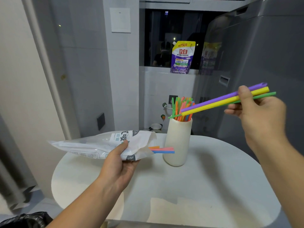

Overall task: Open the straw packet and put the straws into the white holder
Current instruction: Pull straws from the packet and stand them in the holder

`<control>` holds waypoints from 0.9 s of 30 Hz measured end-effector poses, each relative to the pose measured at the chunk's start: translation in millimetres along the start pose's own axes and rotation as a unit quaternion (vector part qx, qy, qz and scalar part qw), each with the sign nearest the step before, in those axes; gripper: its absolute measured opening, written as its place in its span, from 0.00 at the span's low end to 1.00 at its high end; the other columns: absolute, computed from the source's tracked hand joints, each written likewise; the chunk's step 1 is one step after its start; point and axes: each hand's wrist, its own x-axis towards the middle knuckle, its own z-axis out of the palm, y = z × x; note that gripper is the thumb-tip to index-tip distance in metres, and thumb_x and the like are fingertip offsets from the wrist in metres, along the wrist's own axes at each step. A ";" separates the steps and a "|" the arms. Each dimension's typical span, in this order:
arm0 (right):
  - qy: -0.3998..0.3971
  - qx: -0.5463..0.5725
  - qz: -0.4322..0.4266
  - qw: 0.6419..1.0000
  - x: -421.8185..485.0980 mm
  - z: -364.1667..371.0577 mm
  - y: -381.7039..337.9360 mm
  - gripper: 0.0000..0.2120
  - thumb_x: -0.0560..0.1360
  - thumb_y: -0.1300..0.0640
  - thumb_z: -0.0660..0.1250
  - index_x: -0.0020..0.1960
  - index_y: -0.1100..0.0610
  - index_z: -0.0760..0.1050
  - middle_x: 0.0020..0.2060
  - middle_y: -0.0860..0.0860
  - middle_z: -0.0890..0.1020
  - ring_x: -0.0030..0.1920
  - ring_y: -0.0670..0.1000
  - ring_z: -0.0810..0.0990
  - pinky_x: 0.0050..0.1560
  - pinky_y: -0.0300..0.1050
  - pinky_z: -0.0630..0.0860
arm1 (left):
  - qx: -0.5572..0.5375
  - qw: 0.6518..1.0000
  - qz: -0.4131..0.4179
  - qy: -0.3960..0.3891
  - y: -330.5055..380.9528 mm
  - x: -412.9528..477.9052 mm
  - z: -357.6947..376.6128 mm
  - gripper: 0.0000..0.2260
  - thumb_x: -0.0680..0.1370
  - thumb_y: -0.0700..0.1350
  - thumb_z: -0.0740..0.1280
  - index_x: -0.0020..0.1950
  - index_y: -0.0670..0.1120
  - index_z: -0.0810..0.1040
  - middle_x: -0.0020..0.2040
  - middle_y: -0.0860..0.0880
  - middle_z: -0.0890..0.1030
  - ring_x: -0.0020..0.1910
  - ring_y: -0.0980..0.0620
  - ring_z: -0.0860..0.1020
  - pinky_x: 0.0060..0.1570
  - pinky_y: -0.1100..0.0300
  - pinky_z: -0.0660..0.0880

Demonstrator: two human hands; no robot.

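Note:
My left hand (120,163) grips the straw packet (98,145) above the round table, its torn mouth pointing right. Orange, pink and blue straw ends (162,150) stick out of the mouth, just in front of the white holder (178,142). The ribbed holder stands upright on the table with several coloured straws (182,107) in it. My right hand (256,111) pinches three straws (213,102), purple, yellow and green, up at the right. They slant down to the left, and their lower tips reach the holder's rim among the standing straws.
The white round table (181,186) carries the holder. A grey appliance (263,55) rises close at the right. A purple detergent pouch (182,57) stands on the window ledge behind. A black bag (24,220) lies at the lower left.

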 end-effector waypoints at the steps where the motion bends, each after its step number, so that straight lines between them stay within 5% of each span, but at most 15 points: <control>1: 0.001 -0.017 -0.012 1.000 -1.4 0.7 -1.6 0.12 0.80 0.52 0.67 0.38 0.54 0.78 0.30 0.51 0.80 0.28 0.46 0.82 0.36 0.40 0.82 | 0.000 1.000 0.000 -0.001 -0.4 -0.2 0.1 0.10 0.82 0.38 0.65 0.62 0.37 0.78 0.53 0.40 0.87 0.51 0.43 0.87 0.50 0.47 0.84; 9: 0.000 -0.070 -0.090 0.993 -8.0 3.3 -17.6 0.12 0.78 0.49 0.67 0.43 0.57 0.80 0.30 0.50 0.82 0.29 0.47 0.83 0.32 0.39 0.80 | 0.009 1.000 0.003 -0.007 0.0 -4.5 -0.4 0.09 0.82 0.38 0.65 0.61 0.37 0.78 0.51 0.41 0.88 0.46 0.45 0.88 0.45 0.49 0.85; 19: -0.033 -0.123 -0.111 0.986 -10.6 8.3 -28.8 0.10 0.78 0.50 0.69 0.44 0.56 0.80 0.33 0.51 0.83 0.31 0.46 0.84 0.32 0.40 0.82 | 0.008 1.000 0.000 -0.011 -1.2 -7.8 1.4 0.13 0.82 0.38 0.64 0.66 0.38 0.76 0.56 0.40 0.86 0.53 0.44 0.86 0.42 0.49 0.85; 27: -0.073 -0.170 -0.106 0.977 -6.0 23.7 -28.2 0.10 0.77 0.48 0.69 0.44 0.54 0.80 0.34 0.49 0.83 0.31 0.46 0.83 0.37 0.43 0.81 | 0.018 1.000 0.007 -0.016 -0.1 -10.9 -0.2 0.12 0.82 0.38 0.64 0.64 0.37 0.77 0.50 0.41 0.88 0.43 0.46 0.88 0.36 0.52 0.84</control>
